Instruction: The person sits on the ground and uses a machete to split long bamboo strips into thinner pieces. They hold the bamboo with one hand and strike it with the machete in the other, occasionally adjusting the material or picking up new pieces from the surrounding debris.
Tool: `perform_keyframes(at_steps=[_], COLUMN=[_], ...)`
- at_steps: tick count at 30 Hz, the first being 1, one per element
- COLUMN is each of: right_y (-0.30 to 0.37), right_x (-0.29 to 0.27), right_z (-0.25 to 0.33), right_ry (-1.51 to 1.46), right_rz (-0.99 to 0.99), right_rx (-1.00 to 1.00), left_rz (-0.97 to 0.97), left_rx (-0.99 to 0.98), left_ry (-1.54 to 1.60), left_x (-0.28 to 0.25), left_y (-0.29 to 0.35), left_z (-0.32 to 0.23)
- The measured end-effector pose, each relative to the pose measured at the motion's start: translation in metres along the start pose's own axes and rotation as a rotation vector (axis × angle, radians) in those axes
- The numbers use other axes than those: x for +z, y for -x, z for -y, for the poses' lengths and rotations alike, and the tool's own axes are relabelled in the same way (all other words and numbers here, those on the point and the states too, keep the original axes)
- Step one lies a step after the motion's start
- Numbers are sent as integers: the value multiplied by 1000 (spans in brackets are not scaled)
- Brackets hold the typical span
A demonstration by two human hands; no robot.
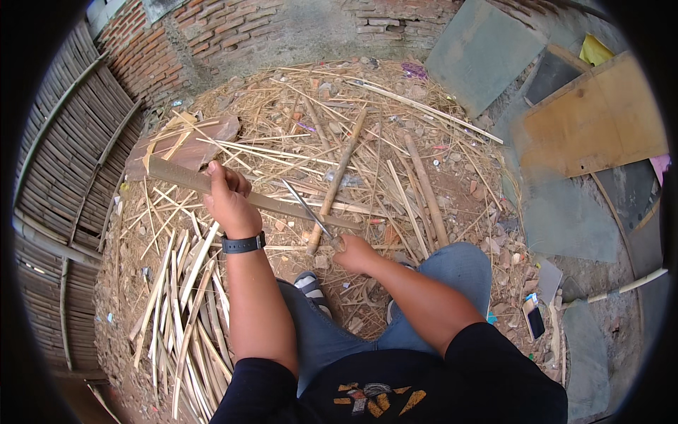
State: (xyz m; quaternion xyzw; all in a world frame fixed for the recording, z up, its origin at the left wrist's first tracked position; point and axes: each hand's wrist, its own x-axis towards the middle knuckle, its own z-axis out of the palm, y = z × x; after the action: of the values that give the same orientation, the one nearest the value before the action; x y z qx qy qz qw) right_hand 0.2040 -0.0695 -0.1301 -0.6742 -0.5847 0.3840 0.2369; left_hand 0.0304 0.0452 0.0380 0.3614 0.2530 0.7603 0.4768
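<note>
The grip of the left hand (232, 203) is closed around a flat tan strip (282, 205), which slants above the ground (462, 205); the palm is hidden. The right hand (355, 256) is closed on a knife (304, 202), covering most of its handle; whether the blade touches the strip, I cannot tell. The left arm hides part of the stick pile (185, 311), toward the ground's left edge. Poles (340, 175) take up room toward the brick wall (233, 28).

Tan bamboo strip (275, 205); black wristband (242, 244); blue jeans (455, 275).
</note>
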Motion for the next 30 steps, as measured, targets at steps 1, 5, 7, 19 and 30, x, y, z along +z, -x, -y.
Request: perform_keyframes(at_steps=[1, 5, 7, 19, 30], right_y=[3, 9, 4, 8, 13], right_x=[0, 5, 5, 4, -5], right_z=[6, 17, 3, 5, 21], right_ry=[-25, -35, -13, -25, -118], right_rz=[14, -35, -36, -38, 46], right_rx=[-29, -74, -48, -57, -46], left_rz=[-13, -28, -27, -50, -88], left_rx=[-8, -15, -22, 4, 6], left_ry=[-2, 23, 27, -1, -20], left_x=[-1, 2, 3, -2, 3], left_y=[-1, -2, 0, -2, 0], left_z=[-1, -1, 0, 1, -4])
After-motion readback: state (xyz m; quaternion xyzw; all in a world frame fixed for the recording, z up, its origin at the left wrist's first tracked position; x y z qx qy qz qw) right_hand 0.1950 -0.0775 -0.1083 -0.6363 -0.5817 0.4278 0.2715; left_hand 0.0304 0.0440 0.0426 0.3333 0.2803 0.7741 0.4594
